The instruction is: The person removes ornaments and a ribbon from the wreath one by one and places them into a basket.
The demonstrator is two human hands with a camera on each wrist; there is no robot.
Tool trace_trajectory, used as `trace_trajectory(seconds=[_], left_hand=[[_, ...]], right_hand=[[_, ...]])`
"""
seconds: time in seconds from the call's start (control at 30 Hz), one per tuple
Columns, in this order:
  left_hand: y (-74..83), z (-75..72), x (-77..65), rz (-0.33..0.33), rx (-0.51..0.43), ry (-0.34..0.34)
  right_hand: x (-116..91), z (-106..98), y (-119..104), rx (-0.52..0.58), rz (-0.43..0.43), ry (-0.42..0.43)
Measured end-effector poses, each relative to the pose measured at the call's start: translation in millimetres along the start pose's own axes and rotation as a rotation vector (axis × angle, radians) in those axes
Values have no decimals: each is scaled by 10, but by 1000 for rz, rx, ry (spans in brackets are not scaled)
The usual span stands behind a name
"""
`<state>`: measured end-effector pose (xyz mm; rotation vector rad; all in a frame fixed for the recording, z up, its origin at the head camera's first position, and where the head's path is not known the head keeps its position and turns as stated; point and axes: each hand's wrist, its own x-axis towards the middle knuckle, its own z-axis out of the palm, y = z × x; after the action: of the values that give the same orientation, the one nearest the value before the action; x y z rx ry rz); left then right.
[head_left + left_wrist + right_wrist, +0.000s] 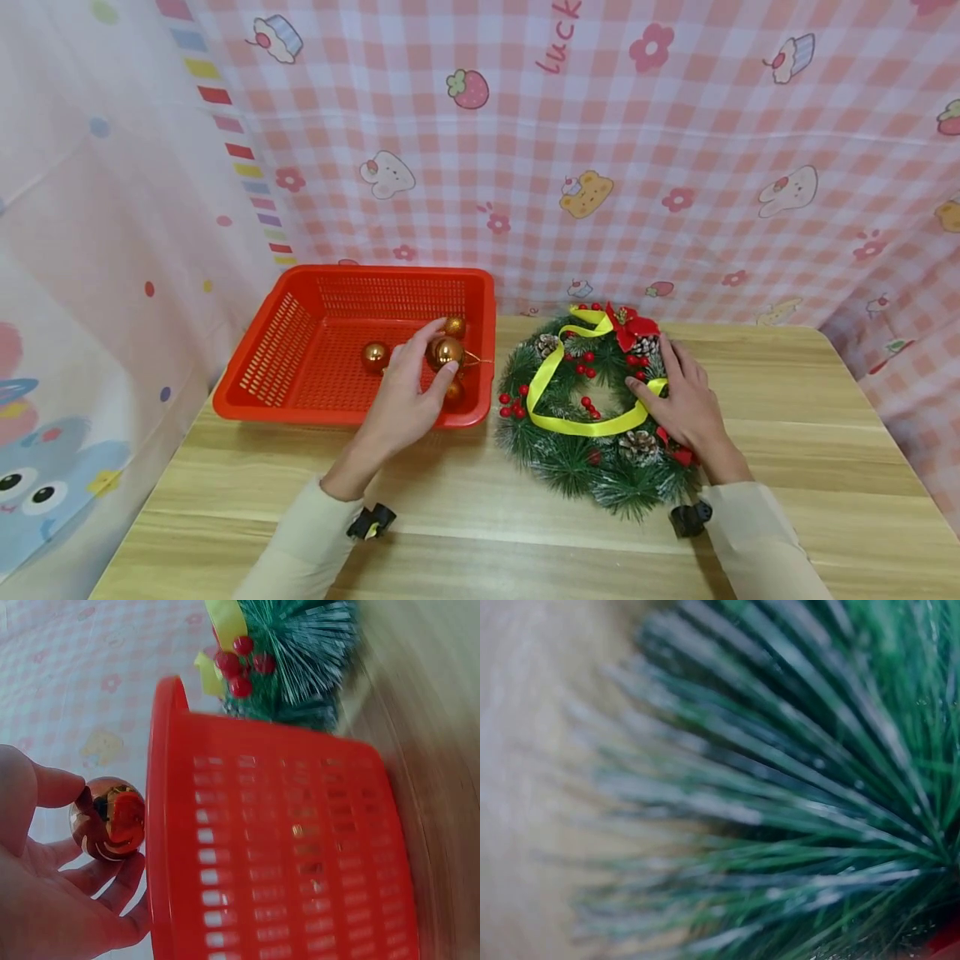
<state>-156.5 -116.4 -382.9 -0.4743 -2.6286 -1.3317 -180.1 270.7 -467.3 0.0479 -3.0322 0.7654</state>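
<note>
My left hand [408, 400] holds a shiny gold bauble [448, 353] between thumb and fingers, above the right side of a red plastic basket [300, 410]. In the left wrist view the same bauble [111, 819] shows beside the basket's rim [159, 825]. My right hand [692, 408] rests on the right side of a green wreath [570, 471] with pine cones, red berries and a red flower [632, 327]. A yellow ribbon [592, 428] lies looped over the wreath, and the right thumb touches it. Only blurred wreath needles [795, 787] fill the right wrist view.
Another shiny gold bauble [375, 357] lies in the basket, with glittery gold ones [455, 326] near the left hand. Basket and wreath stand side by side on a wooden table [525, 542]. A pink checked curtain [480, 133] hangs behind.
</note>
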Motion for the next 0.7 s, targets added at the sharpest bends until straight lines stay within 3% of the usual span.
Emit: trace_trajectory(seconds=[0.27,0.7], left_hand=[[-128,-149,-38,-51,5,14],[-231,-232,-80,-90,29,25]], right_hand=[[-16,-13,6,8,-2,4],[-7,0,-2,0,-2,2]])
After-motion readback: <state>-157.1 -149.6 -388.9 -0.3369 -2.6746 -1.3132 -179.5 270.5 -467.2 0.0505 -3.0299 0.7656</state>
